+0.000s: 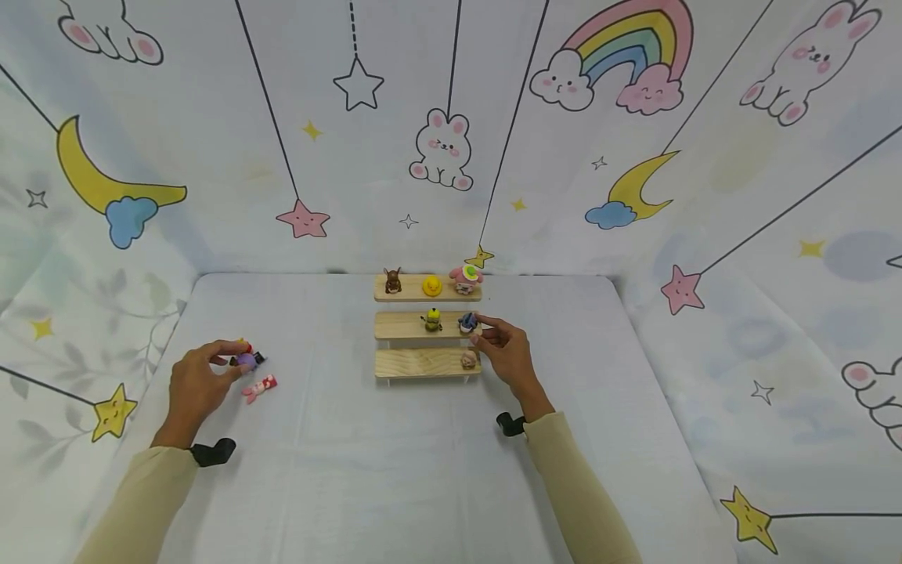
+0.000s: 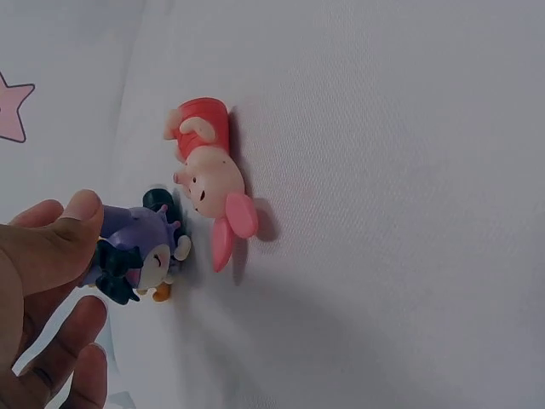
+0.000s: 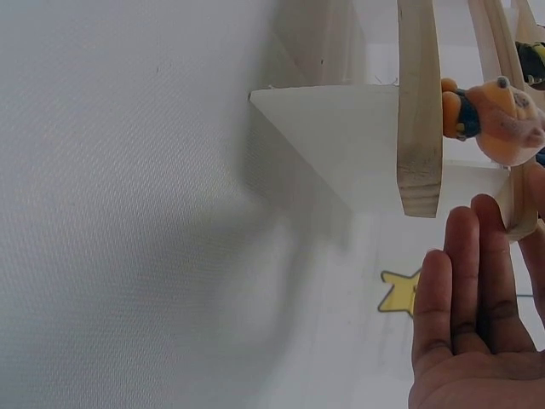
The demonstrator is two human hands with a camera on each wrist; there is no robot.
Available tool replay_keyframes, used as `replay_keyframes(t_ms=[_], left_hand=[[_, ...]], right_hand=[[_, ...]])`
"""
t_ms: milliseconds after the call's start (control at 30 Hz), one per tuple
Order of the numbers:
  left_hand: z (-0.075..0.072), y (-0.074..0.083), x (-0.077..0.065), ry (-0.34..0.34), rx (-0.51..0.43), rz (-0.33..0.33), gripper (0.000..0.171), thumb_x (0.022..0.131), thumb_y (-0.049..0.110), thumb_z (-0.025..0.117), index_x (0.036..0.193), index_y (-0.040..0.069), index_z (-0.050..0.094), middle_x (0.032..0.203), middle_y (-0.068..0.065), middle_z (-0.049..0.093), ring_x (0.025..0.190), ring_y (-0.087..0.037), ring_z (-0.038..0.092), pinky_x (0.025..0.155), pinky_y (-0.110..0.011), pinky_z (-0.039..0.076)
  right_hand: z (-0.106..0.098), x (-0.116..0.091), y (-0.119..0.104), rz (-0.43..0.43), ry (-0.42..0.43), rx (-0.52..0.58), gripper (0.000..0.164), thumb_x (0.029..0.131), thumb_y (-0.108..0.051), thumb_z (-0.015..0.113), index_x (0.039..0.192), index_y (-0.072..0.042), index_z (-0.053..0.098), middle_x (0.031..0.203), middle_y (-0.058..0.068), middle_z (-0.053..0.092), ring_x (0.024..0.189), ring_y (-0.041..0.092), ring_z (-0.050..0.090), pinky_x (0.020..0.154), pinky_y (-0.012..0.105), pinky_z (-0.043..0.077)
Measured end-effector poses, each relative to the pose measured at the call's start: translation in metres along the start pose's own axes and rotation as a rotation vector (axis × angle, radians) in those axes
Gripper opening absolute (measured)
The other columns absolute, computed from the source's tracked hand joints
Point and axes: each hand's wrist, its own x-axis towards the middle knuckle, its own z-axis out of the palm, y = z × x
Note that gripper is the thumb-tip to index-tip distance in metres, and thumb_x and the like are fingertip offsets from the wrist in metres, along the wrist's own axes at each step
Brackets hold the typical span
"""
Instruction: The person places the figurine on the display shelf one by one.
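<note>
At the left, my left hand (image 1: 200,384) pinches a purple figurine (image 2: 140,243) with dark side tufts between thumb and fingers, close over the table. Beside it lies a pink piglet figurine (image 2: 209,162) in a red outfit, ears toward me. My right hand (image 1: 509,356) is at the right end of the wooden tiered shelf (image 1: 409,325), its thumb and index finger pinching a blue figurine (image 1: 467,322) on the middle tier. In the right wrist view that pinch is mostly out of frame, and the other fingers (image 3: 464,277) extend past the shelf's end.
A brown figurine (image 1: 392,281), a yellow round one (image 1: 432,286) and a pink one (image 1: 466,279) stand on the top tier. A yellow-topped figurine (image 1: 433,319) is on the middle tier. An orange-tan bear-like figurine (image 3: 502,119) sits at the bottom tier's right end. Patterned cloth (image 1: 387,196) rises behind.
</note>
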Motion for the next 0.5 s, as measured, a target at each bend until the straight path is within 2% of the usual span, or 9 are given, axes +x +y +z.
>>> replay_keyframes(t_ms=[233,500], left_hand=[[0.0068,0.0018,0.0023,0.037,-0.008,0.057,0.033,0.086,0.011,0.078,0.118,0.009,0.071,0.111,-0.016,0.073,0.098,-0.033,0.06,0.074,-0.035,0.036],[0.0098,0.005,0.003,0.069,0.035,0.08,0.026,0.084,0.012,0.079,0.11,0.008,0.075,0.106,-0.016,0.072,0.091,-0.031,0.062,0.07,-0.035,0.039]], right_hand=[[0.0006,-0.0007,0.0015,-0.014,0.02,-0.006,0.039,0.088,-0.036,0.076,0.125,-0.042,0.066,0.106,0.006,0.068,0.093,0.022,0.065,0.08,0.03,0.054],[0.0011,0.0002,0.0027,-0.002,0.026,-0.021,0.039,0.088,-0.036,0.076,0.125,-0.042,0.066,0.105,0.005,0.068,0.092,0.022,0.064,0.078,0.031,0.053]])
